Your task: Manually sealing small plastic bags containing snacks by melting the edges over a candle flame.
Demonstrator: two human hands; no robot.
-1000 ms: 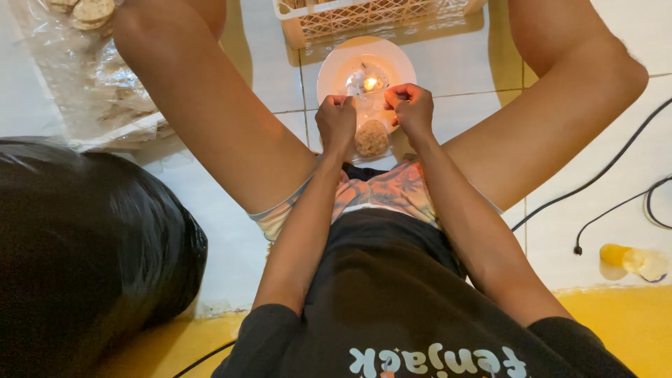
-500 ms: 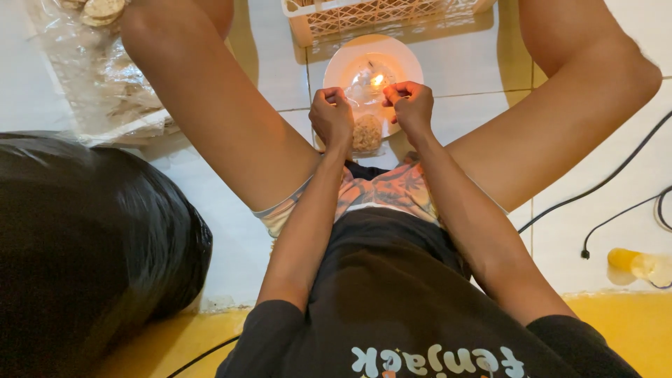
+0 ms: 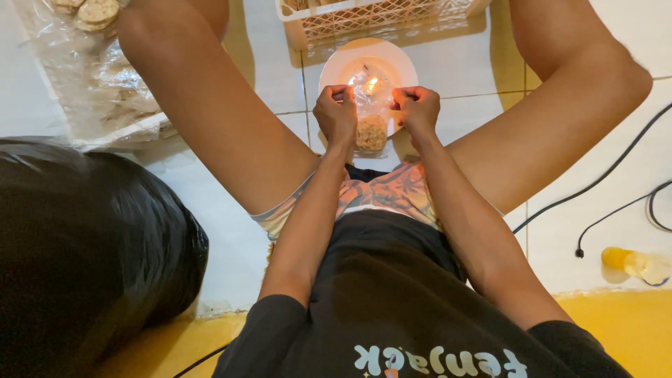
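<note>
Nearest: big black bag (image 3: 84,259), lower left on tiled floor (image 3: 238,238). Mid — left hand (image 3: 334,115) & right hand (image 3: 416,110), each pinched shut on top edge of small clear bag (image 3: 371,105) w/ round cracker inside, held taut between them, just over candle flame (image 3: 372,82) on white plate (image 3: 336,66). Beyond: plastic basket (image 3: 371,17). Far left — clear sack of crackers (image 3: 84,63).

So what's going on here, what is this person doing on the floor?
A person sits on the tiled floor with legs apart, holding a small clear plastic bag of round crackers between the left hand and the right hand. Both hands pinch the bag's top edge right at a small candle flame above a white plate. A plastic basket sits beyond, a big black bag to the left.
</note>
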